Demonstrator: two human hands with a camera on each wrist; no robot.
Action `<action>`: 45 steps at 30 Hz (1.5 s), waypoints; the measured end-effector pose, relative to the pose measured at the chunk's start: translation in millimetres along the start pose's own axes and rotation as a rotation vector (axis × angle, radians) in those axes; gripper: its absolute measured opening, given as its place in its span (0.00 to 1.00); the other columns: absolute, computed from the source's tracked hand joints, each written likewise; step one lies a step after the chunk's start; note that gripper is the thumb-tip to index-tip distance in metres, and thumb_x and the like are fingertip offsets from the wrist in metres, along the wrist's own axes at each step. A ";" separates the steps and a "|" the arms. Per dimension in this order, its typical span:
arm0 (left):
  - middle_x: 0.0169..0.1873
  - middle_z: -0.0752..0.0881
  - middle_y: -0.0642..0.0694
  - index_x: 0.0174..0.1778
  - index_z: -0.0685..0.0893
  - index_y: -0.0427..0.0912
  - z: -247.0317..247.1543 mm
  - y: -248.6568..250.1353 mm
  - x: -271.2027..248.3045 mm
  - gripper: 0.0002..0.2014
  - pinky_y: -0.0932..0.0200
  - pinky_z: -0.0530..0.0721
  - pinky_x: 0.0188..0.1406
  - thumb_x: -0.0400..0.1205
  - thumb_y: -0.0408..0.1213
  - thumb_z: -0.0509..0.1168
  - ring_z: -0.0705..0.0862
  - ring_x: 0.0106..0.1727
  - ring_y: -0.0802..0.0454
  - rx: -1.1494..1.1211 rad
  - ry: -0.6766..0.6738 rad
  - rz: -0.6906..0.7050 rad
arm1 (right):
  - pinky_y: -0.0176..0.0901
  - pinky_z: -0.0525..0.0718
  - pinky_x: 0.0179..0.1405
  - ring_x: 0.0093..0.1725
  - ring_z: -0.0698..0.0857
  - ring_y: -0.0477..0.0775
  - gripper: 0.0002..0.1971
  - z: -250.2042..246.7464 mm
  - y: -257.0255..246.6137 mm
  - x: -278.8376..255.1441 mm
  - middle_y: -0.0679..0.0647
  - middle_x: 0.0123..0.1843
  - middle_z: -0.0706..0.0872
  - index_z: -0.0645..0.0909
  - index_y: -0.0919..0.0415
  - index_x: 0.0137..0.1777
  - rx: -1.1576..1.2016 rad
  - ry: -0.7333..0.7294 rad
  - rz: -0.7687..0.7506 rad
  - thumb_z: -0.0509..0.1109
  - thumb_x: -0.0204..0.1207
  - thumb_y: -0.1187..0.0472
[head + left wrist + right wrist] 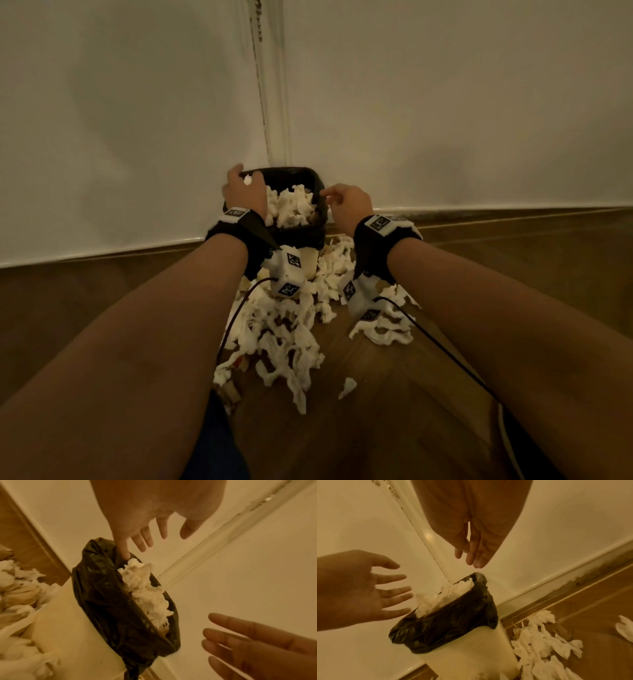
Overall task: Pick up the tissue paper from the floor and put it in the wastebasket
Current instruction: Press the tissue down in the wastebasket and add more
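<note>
Both hands (pixel 245 192) (pixel 347 202) released above wastebasket (pixel 308 174), crumpled white tissue paper (pixel 291 204) heaped inside

A wooden floor (pixel 394 394) fills the lower frame. Crumpled tissue paper (pixel 284 335) lies heaped at centre, with a cream wastebasket (pixel 471 655) standing just above it, against the wall.

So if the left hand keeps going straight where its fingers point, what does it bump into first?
Probably the tissue paper piled in the wastebasket: the left hand points its open fingers at it, though depth is hard to judge.
</note>
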State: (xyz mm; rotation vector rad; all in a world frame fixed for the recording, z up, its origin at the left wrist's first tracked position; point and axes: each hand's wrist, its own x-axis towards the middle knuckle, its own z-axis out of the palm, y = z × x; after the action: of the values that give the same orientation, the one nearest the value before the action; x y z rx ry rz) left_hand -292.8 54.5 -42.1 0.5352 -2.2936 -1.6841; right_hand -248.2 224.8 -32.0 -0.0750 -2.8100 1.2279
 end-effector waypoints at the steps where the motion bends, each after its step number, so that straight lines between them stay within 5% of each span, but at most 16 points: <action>1: 0.68 0.75 0.39 0.73 0.70 0.45 -0.2 5.8 -8.5 0.22 0.53 0.75 0.65 0.82 0.43 0.57 0.77 0.64 0.43 0.030 0.035 0.067 | 0.36 0.78 0.57 0.60 0.83 0.57 0.18 -6.5 4.9 -1.3 0.59 0.60 0.86 0.84 0.60 0.60 0.016 0.035 0.015 0.54 0.80 0.70; 4: 0.58 0.80 0.42 0.65 0.75 0.47 5.7 21.9 -44.2 0.16 0.56 0.80 0.54 0.81 0.40 0.58 0.81 0.52 0.48 0.122 -0.026 0.266 | 0.39 0.79 0.53 0.56 0.84 0.58 0.16 -25.2 29.3 -11.9 0.60 0.59 0.86 0.85 0.58 0.57 0.026 0.074 0.090 0.56 0.80 0.69; 7: 0.43 0.85 0.46 0.53 0.81 0.48 24.6 24.3 -88.4 0.10 0.60 0.79 0.38 0.80 0.36 0.57 0.80 0.36 0.54 0.246 -0.318 0.387 | 0.40 0.76 0.47 0.50 0.83 0.57 0.15 -40.1 65.7 -34.5 0.60 0.58 0.86 0.84 0.60 0.57 -0.074 0.048 0.177 0.58 0.79 0.69; 9: 0.38 0.85 0.48 0.49 0.83 0.49 41.9 13.1 -117.7 0.09 0.58 0.81 0.40 0.80 0.36 0.58 0.83 0.37 0.51 0.375 -0.515 0.414 | 0.42 0.78 0.53 0.57 0.83 0.60 0.14 -45.6 92.6 -53.7 0.60 0.59 0.86 0.84 0.61 0.58 -0.158 0.039 0.229 0.59 0.79 0.68; 14: 0.61 0.84 0.42 0.60 0.85 0.43 76.1 -58.0 -175.7 0.12 0.57 0.78 0.57 0.83 0.34 0.60 0.81 0.61 0.44 0.869 -0.947 0.360 | 0.46 0.80 0.52 0.59 0.83 0.61 0.15 -36.7 148.1 -99.9 0.59 0.63 0.84 0.83 0.56 0.60 -0.247 -0.111 0.370 0.59 0.80 0.67; 19: 0.70 0.77 0.41 0.67 0.79 0.45 77.4 -136.1 -201.4 0.16 0.54 0.74 0.66 0.83 0.36 0.62 0.77 0.68 0.42 1.144 -1.209 0.200 | 0.44 0.79 0.54 0.63 0.81 0.59 0.14 -8.6 180.7 -138.8 0.58 0.65 0.82 0.82 0.57 0.62 -0.324 -0.326 0.353 0.60 0.80 0.65; 28: 0.71 0.66 0.40 0.74 0.67 0.47 69.8 -204.2 -222.8 0.28 0.47 0.76 0.63 0.79 0.40 0.69 0.75 0.67 0.37 1.229 -1.222 0.185 | 0.47 0.80 0.57 0.59 0.83 0.58 0.12 21.4 220.3 -171.5 0.58 0.60 0.85 0.82 0.61 0.59 -0.287 -0.396 0.423 0.63 0.81 0.58; 32: 0.69 0.70 0.41 0.64 0.77 0.39 76.1 -208.7 -226.9 0.15 0.53 0.73 0.62 0.83 0.39 0.63 0.75 0.66 0.42 1.176 -1.112 0.209 | 0.45 0.77 0.49 0.57 0.83 0.59 0.14 20.1 233.1 -171.6 0.60 0.57 0.86 0.82 0.63 0.57 -0.299 -0.370 0.455 0.63 0.82 0.55; 35: 0.65 0.75 0.40 0.56 0.78 0.41 77.5 -210.5 -226.7 0.09 0.57 0.72 0.59 0.82 0.29 0.59 0.76 0.64 0.44 1.042 -1.003 0.226 | 0.47 0.78 0.48 0.55 0.83 0.61 0.16 15.4 240.9 -168.4 0.63 0.55 0.85 0.82 0.67 0.55 -0.293 -0.323 0.482 0.59 0.83 0.56; 38: 0.58 0.79 0.42 0.49 0.75 0.45 78.7 -209.8 -224.6 0.14 0.56 0.74 0.53 0.79 0.20 0.55 0.79 0.57 0.45 0.948 -0.927 0.171 | 0.51 0.80 0.53 0.55 0.83 0.62 0.16 11.3 244.8 -162.9 0.64 0.56 0.85 0.82 0.68 0.56 -0.270 -0.280 0.511 0.55 0.84 0.59; 42: 0.54 0.81 0.42 0.53 0.78 0.43 88.6 -207.9 -221.8 0.09 0.52 0.79 0.50 0.85 0.35 0.52 0.81 0.51 0.44 0.858 -0.850 0.101 | 0.48 0.78 0.50 0.55 0.82 0.63 0.16 6.6 248.4 -154.7 0.65 0.55 0.85 0.82 0.69 0.55 -0.300 -0.277 0.495 0.55 0.84 0.60; 45: 0.55 0.80 0.46 0.50 0.78 0.49 92.3 -212.7 -218.3 0.06 0.53 0.79 0.50 0.83 0.45 0.59 0.80 0.50 0.49 0.855 -0.903 0.085 | 0.48 0.78 0.48 0.54 0.83 0.63 0.15 6.1 251.1 -150.5 0.65 0.54 0.85 0.82 0.69 0.55 -0.301 -0.263 0.482 0.57 0.84 0.59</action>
State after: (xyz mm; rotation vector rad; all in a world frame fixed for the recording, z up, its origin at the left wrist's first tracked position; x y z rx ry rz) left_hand -101.9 171.4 -268.7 -0.2994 -3.5979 -0.8790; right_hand -95.0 379.6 -227.7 -0.6922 -3.3134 0.9168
